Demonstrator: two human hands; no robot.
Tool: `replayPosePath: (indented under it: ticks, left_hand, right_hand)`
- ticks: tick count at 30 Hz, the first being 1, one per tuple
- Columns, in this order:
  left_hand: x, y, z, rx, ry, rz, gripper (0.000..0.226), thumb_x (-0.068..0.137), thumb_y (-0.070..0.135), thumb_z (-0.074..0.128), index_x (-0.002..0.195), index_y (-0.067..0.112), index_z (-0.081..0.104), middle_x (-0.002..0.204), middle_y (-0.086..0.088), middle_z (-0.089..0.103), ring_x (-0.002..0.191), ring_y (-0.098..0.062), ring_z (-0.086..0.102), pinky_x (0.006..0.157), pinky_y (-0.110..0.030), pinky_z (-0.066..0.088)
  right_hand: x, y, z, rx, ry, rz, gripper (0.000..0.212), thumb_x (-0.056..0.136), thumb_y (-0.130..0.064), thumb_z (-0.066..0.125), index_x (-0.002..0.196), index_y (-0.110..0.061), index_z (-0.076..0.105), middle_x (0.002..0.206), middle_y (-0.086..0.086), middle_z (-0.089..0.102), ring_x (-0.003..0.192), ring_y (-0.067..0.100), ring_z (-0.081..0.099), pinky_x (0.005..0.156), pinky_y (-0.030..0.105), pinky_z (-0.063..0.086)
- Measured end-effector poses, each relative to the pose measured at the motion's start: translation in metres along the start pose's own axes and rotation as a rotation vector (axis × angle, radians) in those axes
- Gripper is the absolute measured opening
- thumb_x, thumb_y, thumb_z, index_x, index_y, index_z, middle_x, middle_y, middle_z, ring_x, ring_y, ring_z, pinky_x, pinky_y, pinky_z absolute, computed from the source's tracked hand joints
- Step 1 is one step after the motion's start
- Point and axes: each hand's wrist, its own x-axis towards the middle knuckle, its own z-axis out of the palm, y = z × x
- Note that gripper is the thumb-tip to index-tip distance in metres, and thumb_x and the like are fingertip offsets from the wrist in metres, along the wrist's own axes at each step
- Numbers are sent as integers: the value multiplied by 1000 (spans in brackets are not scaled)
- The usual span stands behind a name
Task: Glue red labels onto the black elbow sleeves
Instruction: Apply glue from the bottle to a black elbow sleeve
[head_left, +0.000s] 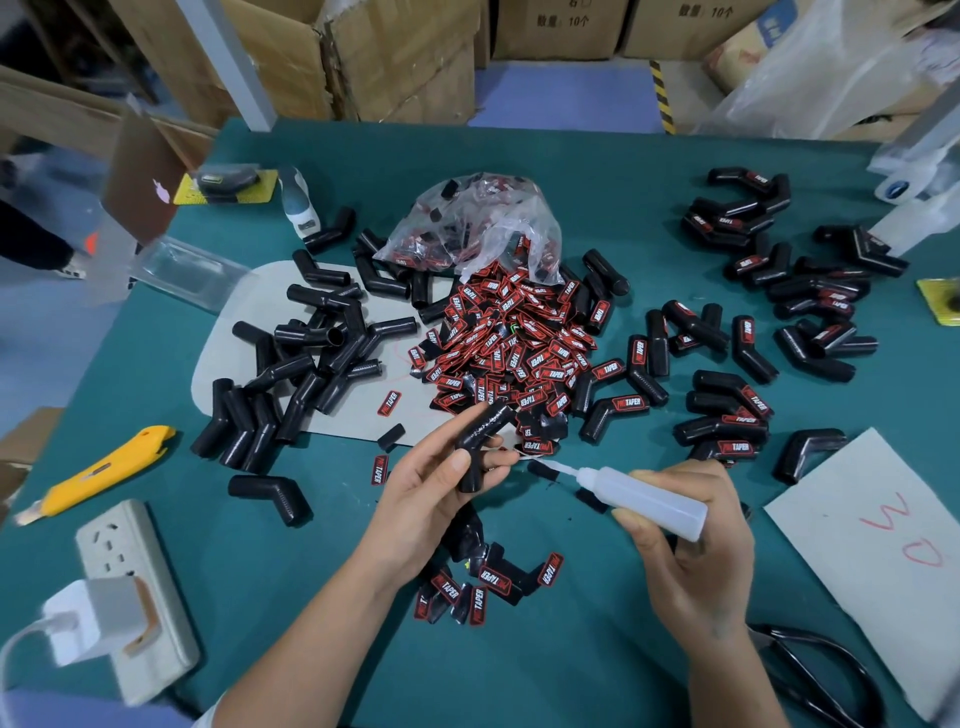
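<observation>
From my head view, my left hand (436, 480) gripped a black elbow sleeve (480, 441) above the green surface (571, 649). My right hand (685, 525) clasped a glue bottle (641, 496), nozzle toward the sleeve. Red labels (511, 343) lay heaped just beyond.

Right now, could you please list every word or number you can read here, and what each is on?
"PROTAPER": red labels and labelled sleeves.
"30", red handwriting: white sheet.
"10个": cardboard boxes; characters before it blurred.
Glue bottle: no text.
</observation>
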Motion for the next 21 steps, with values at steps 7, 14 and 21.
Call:
replayPosePath:
  ticks: [7,14,21]
  left_hand:
    - [-1,1,0,43,6,-2,62,94,39,78,149,18,59,136,-27,66,126,-38,66,101,-35,55]
    - [-2,0,0,64,2,3,57,97,35,75,150,18,58,137,-27,65,126,-36,66,101,-34,55]
    - [-1,1,-2,34,5,2,58,97,37,75,149,19,59,137,-21,67,127,-37,66,101,-34,55]
  right_hand:
    - [1,0,-1,-3,-8,-13,22,102,-54,61,107,-32,61,98,-1,66,96,5,59,80,19,45]
    - [1,0,0,-12,-10,-12,32,102,-51,61,107,-20,62,100,-4,66,96,5,59,80,19,45]
    - [2,-2,-1,-8,-2,-14,28,102,-51,61,107,-24,61,100,-4,66,97,2,58,81,18,44]
